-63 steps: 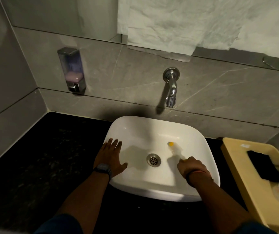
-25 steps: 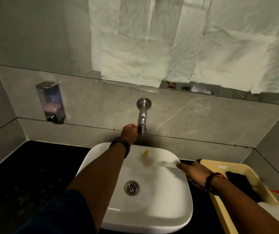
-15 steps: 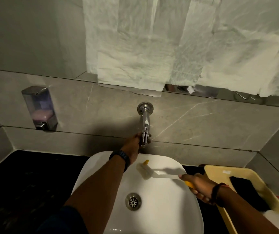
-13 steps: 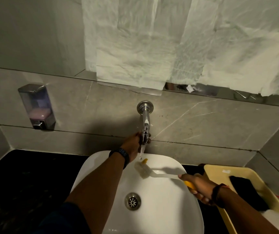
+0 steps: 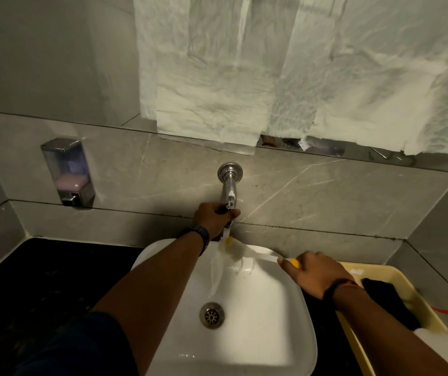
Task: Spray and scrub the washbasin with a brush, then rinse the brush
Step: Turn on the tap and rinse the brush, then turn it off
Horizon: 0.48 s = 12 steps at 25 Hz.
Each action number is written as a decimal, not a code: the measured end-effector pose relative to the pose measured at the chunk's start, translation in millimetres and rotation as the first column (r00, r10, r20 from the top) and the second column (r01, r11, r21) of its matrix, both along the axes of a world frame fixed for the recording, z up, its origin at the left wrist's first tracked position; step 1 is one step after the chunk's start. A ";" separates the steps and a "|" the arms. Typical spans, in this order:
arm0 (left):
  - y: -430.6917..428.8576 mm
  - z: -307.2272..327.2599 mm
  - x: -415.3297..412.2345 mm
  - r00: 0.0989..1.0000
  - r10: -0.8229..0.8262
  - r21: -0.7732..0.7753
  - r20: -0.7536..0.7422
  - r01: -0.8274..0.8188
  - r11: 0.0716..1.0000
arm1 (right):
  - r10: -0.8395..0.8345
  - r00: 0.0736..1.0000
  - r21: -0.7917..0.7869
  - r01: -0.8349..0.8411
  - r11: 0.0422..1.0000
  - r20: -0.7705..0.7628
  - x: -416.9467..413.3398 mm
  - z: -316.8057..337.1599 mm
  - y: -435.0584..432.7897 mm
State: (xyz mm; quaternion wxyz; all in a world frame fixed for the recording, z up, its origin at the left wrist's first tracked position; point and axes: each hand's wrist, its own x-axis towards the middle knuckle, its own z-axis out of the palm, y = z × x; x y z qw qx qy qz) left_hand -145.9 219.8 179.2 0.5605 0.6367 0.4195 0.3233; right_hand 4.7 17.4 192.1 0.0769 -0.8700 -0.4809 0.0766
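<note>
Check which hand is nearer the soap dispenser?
Left. The left hand grips the tap, to the right of the soap dispenser and slightly lower. The right hand holds the brush handle, farther right, at the basin's right edge.

You were standing in a washroom, and the fittings made that plain. A white washbasin (image 5: 244,335) with a metal drain (image 5: 212,315) sat on a black stone counter (image 5: 41,280), and a chrome tap (image 5: 230,185) came straight out of the wall above it. The walls were clad in large grey marble-look tiles (image 5: 326,196). A soap dispenser (image 5: 67,172) holding pale pink liquid was fixed to the wall to the left of the tap. Above the tiles ran a mirror (image 5: 41,50), most of it covered by white paper sheets (image 5: 298,77). On the counter to the right of the basin stood a yellow tub (image 5: 374,272) of cleaning things.
</note>
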 end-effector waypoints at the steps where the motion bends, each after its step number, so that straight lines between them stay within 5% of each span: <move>1: -1.1 1.7 -0.6 1.000 0.003 0.009 -0.031 -0.003 1.000 | 0.045 0.989 0.027 -0.050 0.998 0.144 -0.6 2.7 -0.7; 4: -3.2 5.4 -1.7 0.998 0.014 0.009 -0.058 -0.013 1.000 | 0.142 0.949 0.022 -0.154 0.988 0.281 -5.8 5.7 3.9; 6: -2.9 6.6 -1.7 0.998 0.013 0.016 -0.068 -0.012 1.000 | 0.084 0.991 -0.026 -0.082 0.996 0.102 -13.9 7.2 8.5; 7: -2.0 6.2 -1.6 0.998 0.008 0.015 -0.070 -0.007 1.000 | -0.002 0.994 -0.041 -0.003 0.999 -0.108 -16.2 6.9 10.5; 9: -0.9 4.8 -1.0 0.998 -0.003 0.015 -0.066 0.004 1.000 | -0.254 0.781 -0.147 0.207 0.967 -0.570 -16.6 6.3 10.0; 12: 2.6 3.2 0.5 0.998 -0.013 0.032 -0.066 0.016 0.999 | -0.460 0.480 -0.379 0.260 0.888 -0.747 -11.6 5.6 -0.8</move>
